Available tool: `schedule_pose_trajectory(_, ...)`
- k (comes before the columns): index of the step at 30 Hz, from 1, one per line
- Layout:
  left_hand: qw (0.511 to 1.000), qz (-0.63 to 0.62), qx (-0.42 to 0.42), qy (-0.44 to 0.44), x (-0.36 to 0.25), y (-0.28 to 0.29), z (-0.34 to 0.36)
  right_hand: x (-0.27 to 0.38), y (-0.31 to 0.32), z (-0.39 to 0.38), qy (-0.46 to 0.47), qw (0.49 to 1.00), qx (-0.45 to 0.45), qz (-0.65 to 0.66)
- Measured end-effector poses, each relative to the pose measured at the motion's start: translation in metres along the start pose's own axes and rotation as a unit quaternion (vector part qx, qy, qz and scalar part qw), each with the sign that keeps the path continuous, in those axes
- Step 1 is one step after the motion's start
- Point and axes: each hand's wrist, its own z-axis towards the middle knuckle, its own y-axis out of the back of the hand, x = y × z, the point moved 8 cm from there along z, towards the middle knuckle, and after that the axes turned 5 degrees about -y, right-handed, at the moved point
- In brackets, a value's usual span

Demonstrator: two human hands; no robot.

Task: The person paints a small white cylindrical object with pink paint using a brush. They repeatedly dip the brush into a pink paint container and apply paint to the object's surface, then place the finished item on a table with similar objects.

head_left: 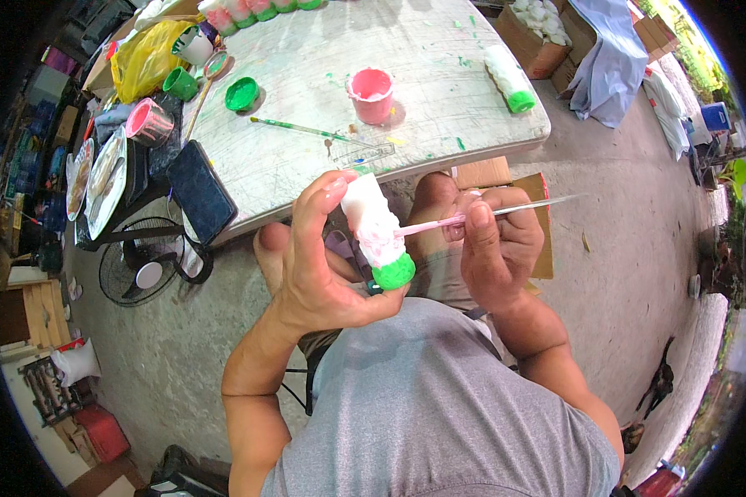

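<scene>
My left hand point(307, 265) is closed around a small white molded figure point(366, 207) with a bright green base, gripping it by its two ends between fingers and thumb. Faint pink paint shows on the figure's middle. In my right hand point(501, 248) a thin paintbrush point(431, 226) is pinched, pink toward its bristle end. That end touches the side of the figure just above the green part. On the table beyond stand a cup of pink paint point(370, 103) and a small green paint pot point(242, 94). Another brush point(302, 130), with a green handle, lies nearby.
The white table point(448, 74) has paint smears. A similar white-and-green figure point(510, 80) lies at its right edge, and several pink-and-green ones point(240, 12) line the far side. Left are a dark phone-like slab point(201, 192), a pink-smeared cup point(149, 123) and a black fan point(147, 269).
</scene>
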Motion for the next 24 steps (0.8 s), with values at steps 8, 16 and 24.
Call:
schedule_pose_trajectory(8, 0.999, -0.005, -0.01, 0.045, 0.008, -0.004, -0.005, -0.004, 0.0, 0.002, -0.018, 0.999, 0.015, 0.022)
schedule_pose_trajectory(16, 0.997, 0.003, 0.02, 0.071, 0.006, -0.002, 0.001, 0.02, -0.006, -0.001, 0.139, 0.982, 0.025, -0.125)
schedule_pose_trajectory(24, 0.998, 0.042, 0.013, 0.055, 0.003, 0.004, 0.008, 0.035, -0.022, -0.009, 0.223, 0.948, 0.114, -0.195)
